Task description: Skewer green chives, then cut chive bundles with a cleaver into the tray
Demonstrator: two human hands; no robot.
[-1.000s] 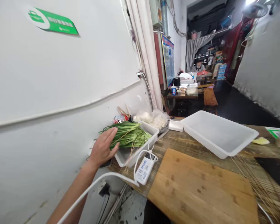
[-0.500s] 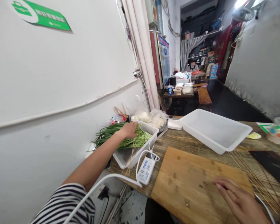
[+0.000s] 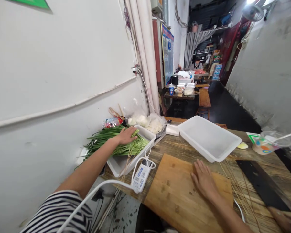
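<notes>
While one white tray point(image 3: 210, 139) stands beyond the single cutting board point(image 3: 174, 191) and a second white tray point(image 3: 114, 164) sits left of it, one cleaver point(image 3: 259, 183) lies to its right. Left of the board, the left hand point(image 3: 127, 135) lies directly atop one heap of green stalks point(image 3: 121, 150), whether gripping I cannot tell; the right hand point(image 3: 205, 178) rests open, fingers extended, on the board.

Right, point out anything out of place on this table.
A pale yellow scrap looks stray, lying on the brown wooden table beside the right-hand white plastic tray, outside any container. Thin tan wooden skewers lie loosely fanned rather than bundled.
</notes>
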